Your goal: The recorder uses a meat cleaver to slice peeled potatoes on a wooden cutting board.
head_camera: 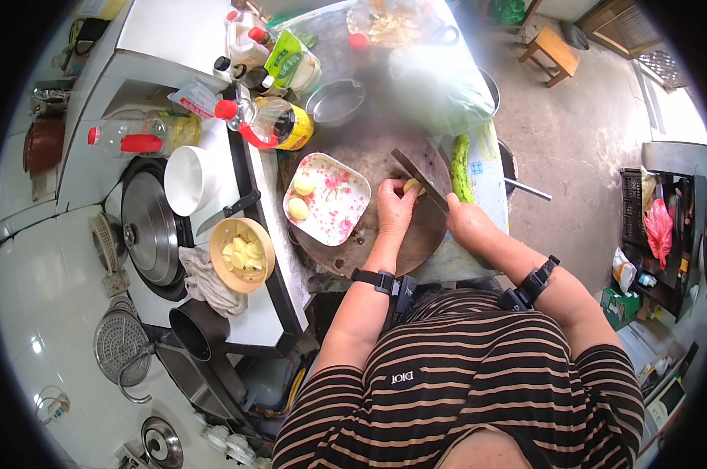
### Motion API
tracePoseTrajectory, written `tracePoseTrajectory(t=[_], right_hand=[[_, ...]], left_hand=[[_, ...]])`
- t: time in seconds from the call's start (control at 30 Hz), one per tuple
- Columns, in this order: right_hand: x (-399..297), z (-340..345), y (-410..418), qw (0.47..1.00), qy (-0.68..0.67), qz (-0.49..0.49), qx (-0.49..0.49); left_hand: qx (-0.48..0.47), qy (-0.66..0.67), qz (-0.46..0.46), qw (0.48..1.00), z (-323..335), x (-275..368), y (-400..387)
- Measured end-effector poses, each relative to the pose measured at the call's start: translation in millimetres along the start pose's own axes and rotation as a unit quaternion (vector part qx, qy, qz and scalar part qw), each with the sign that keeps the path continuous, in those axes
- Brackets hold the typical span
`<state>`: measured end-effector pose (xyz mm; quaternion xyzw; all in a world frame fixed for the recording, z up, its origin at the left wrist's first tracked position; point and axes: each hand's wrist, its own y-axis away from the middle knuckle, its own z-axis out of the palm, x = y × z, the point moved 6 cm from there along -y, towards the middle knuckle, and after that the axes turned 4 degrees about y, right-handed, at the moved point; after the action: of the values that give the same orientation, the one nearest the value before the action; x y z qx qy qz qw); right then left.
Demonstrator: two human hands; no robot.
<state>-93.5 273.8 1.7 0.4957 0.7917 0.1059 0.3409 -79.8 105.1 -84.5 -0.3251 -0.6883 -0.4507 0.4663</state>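
My left hand (pixel 395 205) pinches a pale yellow piece of peeled potato (pixel 413 187) over a round wooden chopping board (pixel 412 252). In my right hand (pixel 470 221) is the handle of a cleaver (pixel 419 177), its blade upright against the right side of that piece. Left of my left hand, a square floral dish (pixel 335 202) overlaps the board, with two peeled potatoes (pixel 301 198) in it. A yellow bowl (pixel 219 267) of cut potato pieces (pixel 243 253) stands on the white counter. The cleaver's lower edge is hidden from view.
A green gourd (pixel 461 168) lies right of the board, below a filled plastic bag (pixel 441 88). Beyond the board stand an oil bottle (pixel 277 123) and a metal bowl (pixel 336 102). A knife (pixel 227 211), white bowl (pixel 190 180) and lidded wok (pixel 151 220) are at left.
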Motion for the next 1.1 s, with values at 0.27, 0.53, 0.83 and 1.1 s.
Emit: tracePoseTrajectory(t=[0.27,0.53,0.83,1.1], right_hand=[[-7,-35,17,0.999,-0.021,-0.031,0.026],[4,11,-7,0.994,0.084,-0.070,-0.018],[-14,-40,22,1.000,-0.019,-0.008,0.006],[-3,-10,5,0.999,-0.030,0.024,0.008]], left_hand=[[-0.024,0.066,-0.037,0.997,-1,1,3],[-0.014,0.024,0.005,1.000,2,4,2],[-0.019,0.069,-0.043,0.997,-2,5,6],[-0.018,0.063,-0.033,0.997,2,6,6]])
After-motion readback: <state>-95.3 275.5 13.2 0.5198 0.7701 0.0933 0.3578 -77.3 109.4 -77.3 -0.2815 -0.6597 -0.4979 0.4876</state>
